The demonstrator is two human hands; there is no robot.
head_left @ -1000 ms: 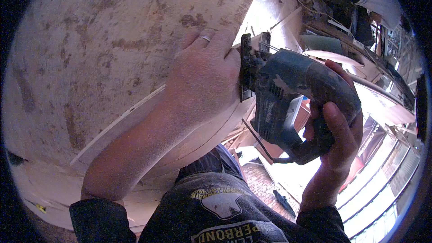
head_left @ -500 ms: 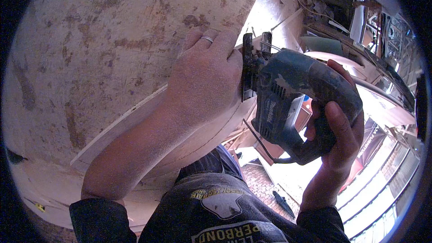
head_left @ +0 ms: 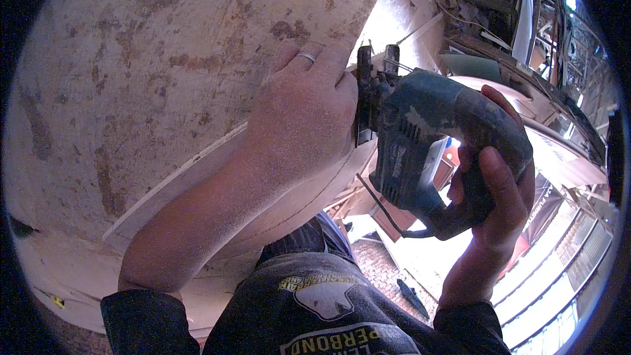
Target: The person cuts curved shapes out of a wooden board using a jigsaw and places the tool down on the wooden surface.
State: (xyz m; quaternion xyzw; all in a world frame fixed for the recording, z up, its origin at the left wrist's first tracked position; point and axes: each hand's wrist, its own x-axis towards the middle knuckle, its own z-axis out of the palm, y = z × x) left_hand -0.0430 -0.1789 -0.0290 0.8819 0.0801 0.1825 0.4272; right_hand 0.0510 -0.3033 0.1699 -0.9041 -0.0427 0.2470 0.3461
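Observation:
A dark teal, dusty jigsaw (head_left: 437, 102) is in my right hand (head_left: 506, 200), whose fingers wrap around its looped handle. The saw is tilted, its dark base plate (head_left: 365, 102) standing against the edge of the wood by my left hand. My left hand (head_left: 299, 108), dusty and with a ring on one finger, lies palm down on a pale, stained wooden board (head_left: 164, 33). Its fingers stretch forward over the surface, beside the saw's base. Under my forearm runs a curved board edge (head_left: 190, 161), with a thin curved line on the wood below it. The blade is hidden.
A power cord (head_left: 381, 207) hangs from the jigsaw's rear. Stacked timber and scraps (head_left: 493, 10) fill the upper right. Beneath lie a brick floor (head_left: 381, 263) and a dark object (head_left: 413, 297). A dark red banner (head_left: 536, 213) hangs at the right.
The jigsaw and my right hand have shifted very slightly to the right. My left hand has moved a touch the same way, still resting on the board.

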